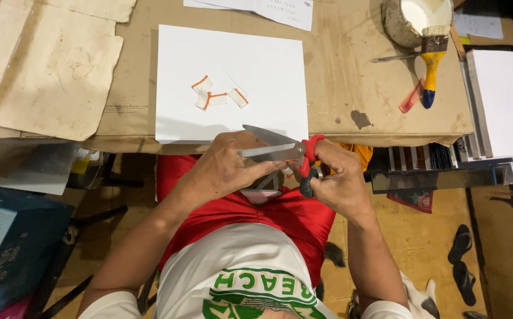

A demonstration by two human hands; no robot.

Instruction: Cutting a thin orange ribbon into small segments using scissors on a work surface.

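Just below the frame's centre, the right hand point(339, 183) grips the red-handled steel scissors point(289, 152), fingers closed through the loops, blades parted and pointing left. The left hand point(233, 162) pinches something small between the blades; what it is stays hidden behind the fingers. Above them, four short white strips with orange-stitched edges point(218, 94) lie on a white square sheet point(233, 82) on the brown cardboard-covered table point(339, 65). This looks like mid-cutting; the next snip calls for holding the piece steady between the blades.
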